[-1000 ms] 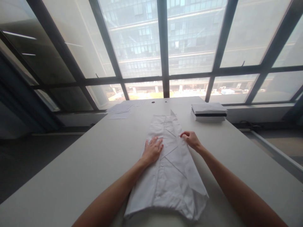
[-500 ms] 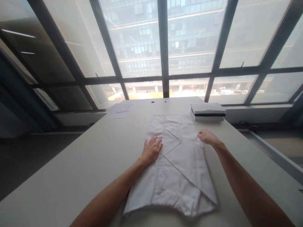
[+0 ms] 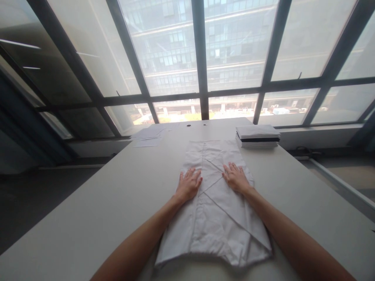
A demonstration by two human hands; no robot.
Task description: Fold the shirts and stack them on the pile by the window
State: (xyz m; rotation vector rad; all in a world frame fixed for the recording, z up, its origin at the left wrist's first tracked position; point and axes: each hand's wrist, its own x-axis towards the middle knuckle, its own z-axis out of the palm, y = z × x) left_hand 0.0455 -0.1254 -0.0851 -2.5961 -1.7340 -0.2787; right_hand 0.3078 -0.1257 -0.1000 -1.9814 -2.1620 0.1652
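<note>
At the lower centre of the frame, a white shirt (image 3: 211, 228) lies lengthwise on the table (image 3: 117, 203), its line of buttons (image 3: 200, 203) running from the far end toward the near end. The left hand (image 3: 189, 184) lies palm down on the shirt's left part, fingers a little spread. The right hand (image 3: 235, 178) lies likewise on its right part, just beside the meeting point of two creased edges. The hands are apart from each other, and neither grips the cloth.

Judging by how it lies, the work is partway: the shirt is laid out and roughly flattened, and slanting edges across its right half suggest a layer turned over or under, though which part that is cannot be told. It remains long rather than doubled into a compact block, with wrinkles near the bottom of the frame and an uneven near edge, so the smoothing looks unfinished there.

At the upper right of the table stands a neat stack (image 3: 258, 134), mostly white with one dark layer, well apart from the shirt. Toward the upper left lie some loose papers (image 3: 148, 136), overlapping, touched by neither hand.
</note>
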